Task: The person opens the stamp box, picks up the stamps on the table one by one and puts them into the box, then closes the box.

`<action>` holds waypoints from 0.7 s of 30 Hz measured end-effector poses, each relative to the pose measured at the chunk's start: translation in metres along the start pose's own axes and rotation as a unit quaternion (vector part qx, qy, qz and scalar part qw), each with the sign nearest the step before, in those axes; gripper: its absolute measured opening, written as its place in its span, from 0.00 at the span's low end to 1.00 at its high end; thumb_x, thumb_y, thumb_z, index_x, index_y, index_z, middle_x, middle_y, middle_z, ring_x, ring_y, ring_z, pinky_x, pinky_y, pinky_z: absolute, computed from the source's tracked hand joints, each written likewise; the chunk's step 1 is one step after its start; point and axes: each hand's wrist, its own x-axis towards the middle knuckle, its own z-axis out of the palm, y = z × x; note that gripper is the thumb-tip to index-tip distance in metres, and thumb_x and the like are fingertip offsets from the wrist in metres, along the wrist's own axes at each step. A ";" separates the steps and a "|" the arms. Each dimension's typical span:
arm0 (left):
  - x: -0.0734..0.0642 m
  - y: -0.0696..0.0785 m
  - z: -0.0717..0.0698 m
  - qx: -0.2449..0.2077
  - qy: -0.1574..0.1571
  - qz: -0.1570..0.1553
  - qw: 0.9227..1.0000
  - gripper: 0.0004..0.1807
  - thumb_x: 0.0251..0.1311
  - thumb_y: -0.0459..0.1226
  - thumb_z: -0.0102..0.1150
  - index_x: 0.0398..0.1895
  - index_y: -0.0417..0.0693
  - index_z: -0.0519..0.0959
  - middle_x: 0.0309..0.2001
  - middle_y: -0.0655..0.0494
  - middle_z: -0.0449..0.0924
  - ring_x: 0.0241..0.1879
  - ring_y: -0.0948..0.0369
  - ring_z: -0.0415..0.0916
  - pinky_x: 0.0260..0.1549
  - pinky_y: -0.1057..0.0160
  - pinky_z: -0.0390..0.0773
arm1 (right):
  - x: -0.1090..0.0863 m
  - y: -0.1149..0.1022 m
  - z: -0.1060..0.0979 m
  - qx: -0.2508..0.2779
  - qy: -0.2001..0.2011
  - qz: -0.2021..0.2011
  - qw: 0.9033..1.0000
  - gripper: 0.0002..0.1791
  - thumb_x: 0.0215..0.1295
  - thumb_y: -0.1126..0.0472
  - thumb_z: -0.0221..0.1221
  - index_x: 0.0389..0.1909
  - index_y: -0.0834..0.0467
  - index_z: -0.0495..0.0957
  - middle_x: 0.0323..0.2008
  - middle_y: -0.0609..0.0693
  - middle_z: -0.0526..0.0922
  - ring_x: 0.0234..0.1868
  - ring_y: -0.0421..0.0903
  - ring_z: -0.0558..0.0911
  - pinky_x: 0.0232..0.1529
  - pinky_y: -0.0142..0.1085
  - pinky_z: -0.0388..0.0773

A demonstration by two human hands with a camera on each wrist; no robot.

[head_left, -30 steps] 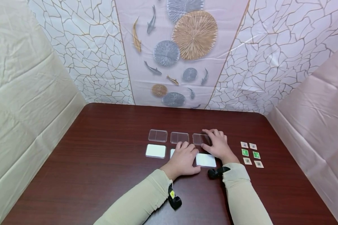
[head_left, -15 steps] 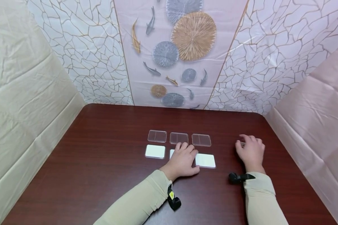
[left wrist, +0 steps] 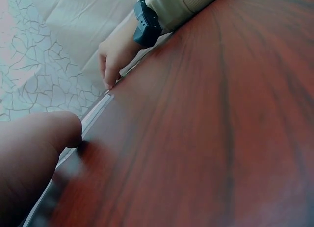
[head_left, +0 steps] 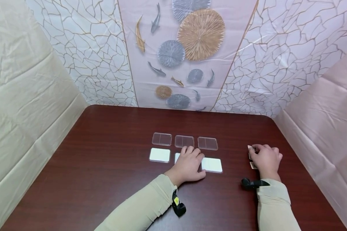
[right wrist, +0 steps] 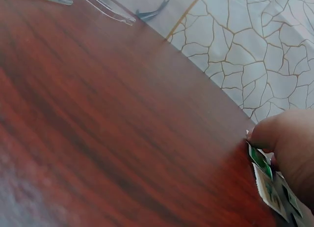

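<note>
In the head view my left hand [head_left: 188,164] rests over the middle white-filled case [head_left: 177,156], covering most of it. Its thumb [left wrist: 64,126] lies close to a case edge in the left wrist view. On the right, my right hand [head_left: 266,161] bends its thumb and forefinger together at the far-left stamp [head_left: 250,147], pinching its edge. A green stamp [right wrist: 259,160] and a brownish stamp [right wrist: 267,190] with white borders lie flat beneath the hand in the right wrist view. The other stamps are mostly hidden by my right hand.
White-filled cases stand left [head_left: 159,155] and right [head_left: 211,165] of my left hand. Beyond them lie three clear divided pieces, one at left [head_left: 162,139], one at middle [head_left: 184,141], one at right [head_left: 207,143]. Patterned cloth [head_left: 102,57] hangs behind the dark table [head_left: 89,166].
My right hand has left the far-right clear piece, moved right to the stamps and drawn its thumb and forefinger together at one. My left hand has stayed in place.
</note>
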 end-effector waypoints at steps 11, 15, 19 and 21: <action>-0.001 0.001 0.000 -0.004 -0.003 -0.001 1.000 0.28 0.57 0.60 0.54 0.56 0.56 0.80 0.51 0.60 0.74 0.52 0.57 0.65 0.61 0.49 0.61 | -0.002 0.000 0.001 0.011 0.012 -0.015 1.000 0.18 0.69 0.51 0.58 0.50 0.59 0.84 0.49 0.67 0.75 0.51 0.71 0.65 0.49 0.65 0.56; -0.002 0.002 0.001 -0.006 -0.001 0.003 1.000 0.29 0.57 0.60 0.54 0.56 0.55 0.80 0.51 0.60 0.74 0.52 0.57 0.65 0.60 0.49 0.62 | -0.003 0.001 0.002 0.017 0.018 -0.024 0.999 0.16 0.67 0.53 0.57 0.48 0.59 0.84 0.49 0.67 0.74 0.52 0.71 0.65 0.48 0.64 0.56; -0.001 0.001 -0.001 -0.006 0.005 0.002 1.000 0.29 0.57 0.60 0.55 0.57 0.55 0.80 0.51 0.60 0.74 0.52 0.57 0.66 0.60 0.50 0.62 | 0.000 0.000 0.003 0.027 0.026 -0.036 0.999 0.15 0.66 0.56 0.58 0.47 0.59 0.83 0.51 0.67 0.78 0.53 0.70 0.65 0.49 0.65 0.55; -0.001 0.000 -0.003 -0.004 0.008 -0.002 1.000 0.29 0.57 0.59 0.55 0.56 0.55 0.80 0.51 0.60 0.75 0.52 0.57 0.66 0.60 0.50 0.62 | 0.003 -0.001 0.003 0.034 0.025 -0.043 0.998 0.14 0.66 0.57 0.58 0.47 0.59 0.82 0.50 0.66 0.80 0.53 0.70 0.65 0.51 0.65 0.54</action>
